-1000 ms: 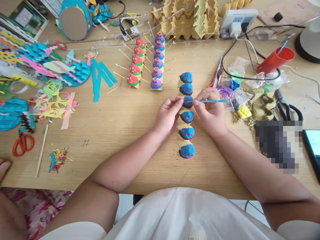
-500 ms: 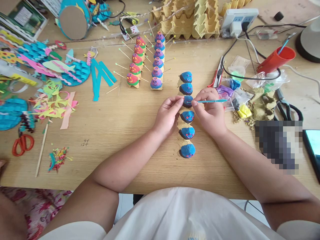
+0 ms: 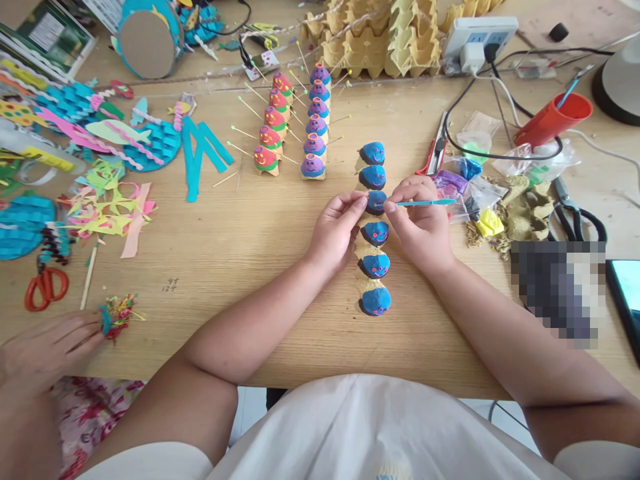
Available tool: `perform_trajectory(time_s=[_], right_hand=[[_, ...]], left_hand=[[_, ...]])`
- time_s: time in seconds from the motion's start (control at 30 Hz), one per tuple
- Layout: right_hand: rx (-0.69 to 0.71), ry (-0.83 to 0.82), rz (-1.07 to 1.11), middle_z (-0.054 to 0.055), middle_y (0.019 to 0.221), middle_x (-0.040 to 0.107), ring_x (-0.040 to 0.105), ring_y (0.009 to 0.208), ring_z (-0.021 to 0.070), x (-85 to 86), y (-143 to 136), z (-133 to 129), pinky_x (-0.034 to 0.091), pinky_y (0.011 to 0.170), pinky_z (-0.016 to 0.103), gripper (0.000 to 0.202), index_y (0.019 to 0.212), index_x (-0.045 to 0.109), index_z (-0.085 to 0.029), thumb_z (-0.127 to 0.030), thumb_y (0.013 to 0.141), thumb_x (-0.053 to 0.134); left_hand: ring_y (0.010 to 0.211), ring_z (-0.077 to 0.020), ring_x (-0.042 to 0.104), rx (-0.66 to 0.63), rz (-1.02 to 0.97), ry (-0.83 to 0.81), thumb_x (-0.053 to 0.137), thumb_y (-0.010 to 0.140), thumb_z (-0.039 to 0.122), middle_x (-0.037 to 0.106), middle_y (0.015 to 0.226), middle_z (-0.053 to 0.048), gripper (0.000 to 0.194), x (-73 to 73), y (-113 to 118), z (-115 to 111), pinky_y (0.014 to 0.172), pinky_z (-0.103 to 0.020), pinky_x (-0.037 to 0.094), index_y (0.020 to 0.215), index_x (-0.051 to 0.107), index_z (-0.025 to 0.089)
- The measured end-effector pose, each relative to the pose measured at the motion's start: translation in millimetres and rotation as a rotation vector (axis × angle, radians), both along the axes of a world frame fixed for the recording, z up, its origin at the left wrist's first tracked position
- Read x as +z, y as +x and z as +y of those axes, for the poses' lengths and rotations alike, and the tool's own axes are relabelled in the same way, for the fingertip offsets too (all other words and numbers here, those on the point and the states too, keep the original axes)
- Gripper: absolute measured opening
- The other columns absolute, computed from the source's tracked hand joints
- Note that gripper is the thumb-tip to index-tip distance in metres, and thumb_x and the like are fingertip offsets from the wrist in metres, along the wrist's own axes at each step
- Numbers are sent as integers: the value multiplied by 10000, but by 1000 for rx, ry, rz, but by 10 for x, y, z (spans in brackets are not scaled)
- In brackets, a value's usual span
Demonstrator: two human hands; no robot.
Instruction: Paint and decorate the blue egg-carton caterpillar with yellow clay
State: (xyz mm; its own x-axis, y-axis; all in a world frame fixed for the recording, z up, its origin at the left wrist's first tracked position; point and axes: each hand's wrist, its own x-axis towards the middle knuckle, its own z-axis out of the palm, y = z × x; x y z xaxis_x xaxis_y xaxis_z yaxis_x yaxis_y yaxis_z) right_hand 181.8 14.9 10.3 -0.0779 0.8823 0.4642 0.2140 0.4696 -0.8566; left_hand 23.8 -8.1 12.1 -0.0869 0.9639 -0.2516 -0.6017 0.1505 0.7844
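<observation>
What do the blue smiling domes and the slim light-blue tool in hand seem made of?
Blue smiling domes: likely moulded pulp, judging by rough tan links between them, with a matte coat, paint or clay unclear. Slim light-blue tool: probably plastic, given its smooth, uniform colour.

Behind the tilted red plastic cup (image 3: 546,124), a white rectangular power strip (image 3: 495,31); right of the cup, a black-rimmed pale rounded base (image 3: 623,80); in front of the cup, black-handled metal scissors (image 3: 569,205).

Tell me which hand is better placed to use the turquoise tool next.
Probably the right hand: it holds the turquoise tool, pointed toward a blue bump; the left hand is at the bump's other side.
</observation>
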Motion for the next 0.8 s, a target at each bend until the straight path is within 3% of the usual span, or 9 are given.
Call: perform_trajectory(time_s=[0.23,0.5,0.8], right_hand=[[13,8,87,54,1052,750,710,1091,249,-51,-9,26,566,1076,486,328,899,738,-293,-610,963,792],[82,-17,142,52,1125,816,774,1149,253,-74,-25,30,610,1102,488,326,912,743,-286,-601,951,815],[108,-18,159,60,1125,811,771,1117,246,-79,-28,27,619,1077,480,278,912,748,-283,-546,964,820]], left_hand=[[862,-87,760,0,-15,41,935,874,252,830,928,57,158,14,3,-9,744,-189,533,889,779,243],[835,-65,749,14,2,32,799,952,116,819,896,60,139,43,16,-11,737,-162,529,870,770,224],[804,-73,732,12,68,11,871,934,184,799,907,55,125,35,6,-18,707,-184,495,895,759,224]])
